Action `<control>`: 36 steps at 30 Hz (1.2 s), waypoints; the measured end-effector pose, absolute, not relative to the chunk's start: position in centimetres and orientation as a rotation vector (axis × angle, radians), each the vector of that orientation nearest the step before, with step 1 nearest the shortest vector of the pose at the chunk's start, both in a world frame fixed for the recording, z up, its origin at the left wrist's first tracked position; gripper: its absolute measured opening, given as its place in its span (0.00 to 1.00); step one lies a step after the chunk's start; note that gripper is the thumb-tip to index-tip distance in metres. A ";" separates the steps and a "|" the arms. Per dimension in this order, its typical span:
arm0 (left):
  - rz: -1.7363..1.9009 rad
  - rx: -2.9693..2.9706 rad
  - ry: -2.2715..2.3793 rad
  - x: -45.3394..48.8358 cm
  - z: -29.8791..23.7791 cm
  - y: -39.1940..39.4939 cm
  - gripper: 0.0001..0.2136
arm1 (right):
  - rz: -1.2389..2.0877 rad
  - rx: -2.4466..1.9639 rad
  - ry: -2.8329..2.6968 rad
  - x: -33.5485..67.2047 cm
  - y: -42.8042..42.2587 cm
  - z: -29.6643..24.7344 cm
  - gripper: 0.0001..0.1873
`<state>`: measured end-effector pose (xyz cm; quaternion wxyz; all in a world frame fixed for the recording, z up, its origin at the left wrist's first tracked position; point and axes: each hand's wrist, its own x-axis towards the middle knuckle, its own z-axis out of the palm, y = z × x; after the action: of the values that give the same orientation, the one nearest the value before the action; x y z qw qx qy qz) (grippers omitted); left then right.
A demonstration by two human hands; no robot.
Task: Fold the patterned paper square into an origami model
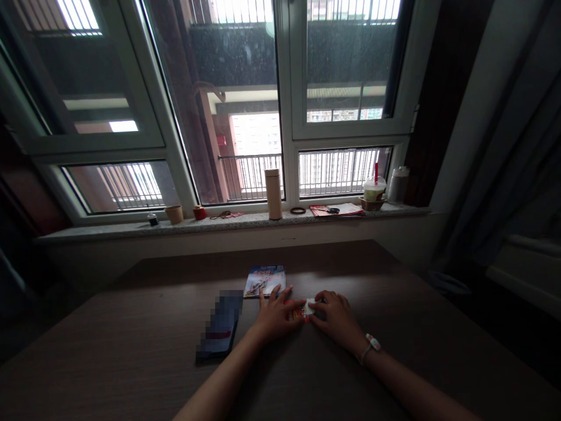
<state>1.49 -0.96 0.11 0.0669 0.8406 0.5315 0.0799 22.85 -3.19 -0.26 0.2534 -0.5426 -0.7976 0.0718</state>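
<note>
Both my hands rest on a dark wooden table (131,356) with a small red and white piece of paper (301,309) between them. My left hand (275,316) lies on the paper's left part with fingers stretched out and spread. My right hand (335,316) presses on the paper's right end with fingers curled and pinched together. A bracelet sits on my right wrist. A colourful printed sheet (265,280) lies just beyond my left hand.
A dark blurred flat object (220,324) lies left of my left forearm. On the windowsill (109,229) stand a tall tan flask (274,193), small cups (174,214), a drink cup with a red straw (374,188), scissors on red paper (335,210). Curtains hang at the right.
</note>
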 end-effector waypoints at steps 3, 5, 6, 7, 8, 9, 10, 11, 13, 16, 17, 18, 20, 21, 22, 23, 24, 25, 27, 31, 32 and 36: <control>0.198 2.536 1.624 1.6 0.3 -1.0 0.24 | 0.204 -1.479 -2.160 22.8 -3.3 -0.1 0.14; 0.178 2.537 1.632 1.6 0.4 -1.1 0.25 | 0.219 -1.490 -2.156 22.7 -3.3 0.0 0.14; 0.174 2.537 1.634 1.6 0.5 -1.1 0.25 | 0.226 -1.496 -2.154 22.7 -3.3 0.1 0.14; 0.172 2.537 1.637 1.6 0.5 -1.1 0.25 | 0.233 -1.499 -2.151 22.7 -3.3 0.2 0.14; 0.172 2.535 1.642 1.6 0.5 -1.2 0.25 | 0.238 -1.499 -2.149 22.6 -3.3 0.2 0.15; 0.172 2.533 1.645 1.6 0.5 -1.2 0.25 | 0.240 -1.495 -2.147 22.6 -3.3 0.2 0.15; 0.174 2.531 1.647 1.6 0.5 -1.2 0.26 | 0.242 -1.491 -2.144 22.6 -3.3 0.3 0.15; 0.180 2.532 1.648 1.6 0.5 -1.1 0.25 | 0.243 -1.486 -2.143 22.6 -3.3 0.2 0.16; 0.202 2.543 1.640 1.6 0.3 -1.1 0.25 | 0.245 -1.477 -2.148 22.7 -3.3 0.2 0.19; 0.220 2.552 1.628 1.5 0.1 -1.0 0.24 | 0.247 -1.458 -2.152 22.8 -3.2 -0.1 0.21; 0.213 2.548 1.628 1.5 0.1 -1.0 0.24 | 0.251 -1.450 -2.151 22.9 -3.2 -0.2 0.21; 0.203 2.542 1.628 1.4 0.1 -1.0 0.24 | 0.259 -1.442 -2.150 23.0 -3.2 -0.3 0.21; 0.195 2.536 1.633 1.5 0.1 -1.0 0.24 | 0.280 -1.435 -2.148 23.1 -3.0 -0.4 0.18; 0.195 2.536 1.635 1.5 0.1 -1.0 0.24 | 0.286 -1.435 -2.147 23.1 -3.0 -0.4 0.16; 0.194 2.538 1.637 1.5 0.2 -1.0 0.24 | 0.285 -1.436 -2.146 23.1 -2.9 -0.5 0.14; 0.190 2.539 1.640 1.5 0.2 -1.0 0.24 | 0.279 -1.437 -2.146 23.1 -2.9 -0.5 0.13; 0.185 2.540 1.643 1.5 0.2 -1.0 0.24 | 0.269 -1.437 -2.146 23.1 -2.9 -0.5 0.13; 0.179 2.540 1.643 1.6 0.3 -1.1 0.24 | 0.259 -1.438 -2.145 23.1 -2.8 -0.5 0.12; 0.182 2.543 1.639 1.6 0.3 -1.1 0.24 | 0.248 -1.443 -2.145 23.0 -2.9 -0.4 0.12; 0.208 2.539 1.640 1.6 0.2 -1.1 0.24 | 0.246 -1.469 -2.153 22.9 -3.1 -0.3 0.13; 0.208 2.539 1.640 1.6 0.2 -1.1 0.24 | 0.245 -1.473 -2.153 22.8 -3.2 -0.2 0.13; 0.196 2.541 1.630 1.5 0.1 -1.0 0.25 | 0.222 -1.490 -2.143 22.7 -3.4 -0.1 0.14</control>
<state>1.53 -1.04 0.14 0.0582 0.8386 0.5378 0.0648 22.70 -3.43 -0.10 0.2579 -0.5497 -0.7903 0.0820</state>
